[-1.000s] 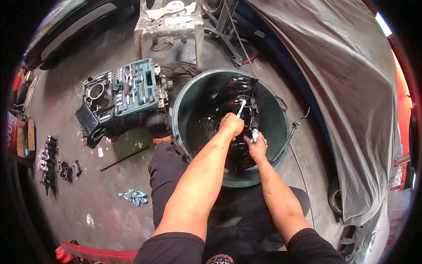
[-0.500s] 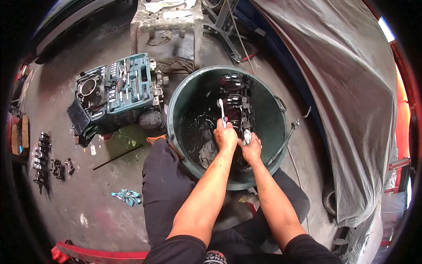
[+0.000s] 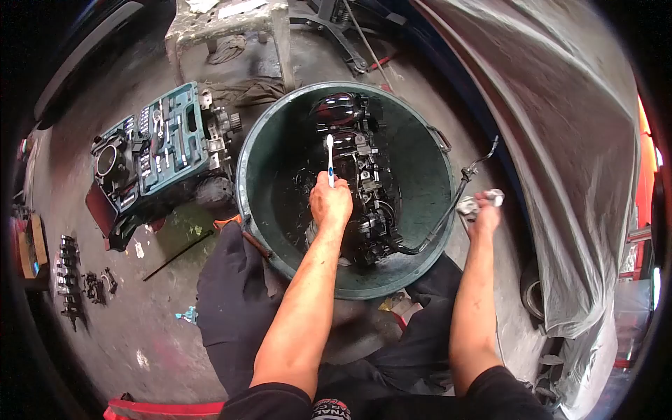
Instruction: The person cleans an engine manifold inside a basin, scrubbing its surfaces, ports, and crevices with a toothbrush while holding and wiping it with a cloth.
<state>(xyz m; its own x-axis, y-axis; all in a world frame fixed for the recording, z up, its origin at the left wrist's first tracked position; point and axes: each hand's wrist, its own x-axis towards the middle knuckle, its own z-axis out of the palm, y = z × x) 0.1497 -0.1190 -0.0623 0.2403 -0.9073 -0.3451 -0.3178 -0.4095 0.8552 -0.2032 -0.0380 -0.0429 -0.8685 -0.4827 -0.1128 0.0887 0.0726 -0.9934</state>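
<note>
Grey floor [image 3: 157,336] surrounds a tub [image 3: 420,161] — left grip [image 3: 331,205] clasping a toothbrush [image 3: 331,157], right grip [image 3: 484,220] clasping pale cloth [image 3: 467,206], apparently.

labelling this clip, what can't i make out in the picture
Toothbrush, head view: handle's end hidden by the left hand.
White material, head view: too small to identify, partly covered by right hand.
Metal assembly in the tub, head view: underside hidden by its top.
Stool, head view: far end cut off by top edge.

Fisheye view, black corners, bowed edges. Glossy black metal engine part [image 3: 365,183]: white glare. Round dark-green plastic tub [image 3: 422,168]: shadowed interior.
</note>
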